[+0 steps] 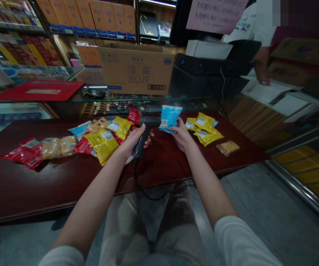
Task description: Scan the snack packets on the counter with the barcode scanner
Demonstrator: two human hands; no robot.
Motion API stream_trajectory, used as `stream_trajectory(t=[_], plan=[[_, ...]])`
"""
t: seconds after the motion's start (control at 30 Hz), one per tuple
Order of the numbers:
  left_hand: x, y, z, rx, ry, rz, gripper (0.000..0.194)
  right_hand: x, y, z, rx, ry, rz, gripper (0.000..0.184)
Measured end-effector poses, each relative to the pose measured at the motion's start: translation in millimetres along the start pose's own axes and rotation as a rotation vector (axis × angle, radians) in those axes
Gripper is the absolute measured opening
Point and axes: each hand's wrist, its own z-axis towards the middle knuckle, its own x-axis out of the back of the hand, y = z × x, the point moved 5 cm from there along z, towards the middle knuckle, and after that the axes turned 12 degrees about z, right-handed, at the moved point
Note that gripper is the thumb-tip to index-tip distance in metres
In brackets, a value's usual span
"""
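Observation:
My left hand point(137, 142) is wrapped round the handle of a black barcode scanner point(140, 145), whose head points right. A cable hangs from its base. Just right of it, my right hand point(180, 132) grips a blue snack packet point(170, 116) by its lower right edge, holding it upright above the table with its white barcode patch towards the scanner. Beside and beyond my left hand lies a pile of packets, among them a yellow packet point(102, 145), a red packet point(27, 153) and clear-wrapped biscuits point(59, 146).
Several yellow packets point(206, 127) and one clear-wrapped biscuit point(228, 147) lie right on the dark red table point(73, 184). Behind stand a glass counter with a cardboard box point(137, 72), a mouse point(93, 93), a red mat point(40, 90) and a black printer point(211, 64). Another person's hand point(262, 75) is at back right.

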Motion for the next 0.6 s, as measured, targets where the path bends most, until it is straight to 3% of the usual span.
stream_trajectory(t=[0.23,0.47,0.6], plan=[[4.0,-8,10,-0.093,0.005,0.001,0.056,-3,-2,-3,0.006,-0.025,-0.256,0.053],[2.9,-6,6,-0.077,0.022,0.081,0.059,-5,-1,-5,-0.024,-0.05,-0.077,0.06],[4.7,2,1,-0.076,0.077,0.027,0.056,0,-11,-3,0.112,0.016,-0.216,0.057]])
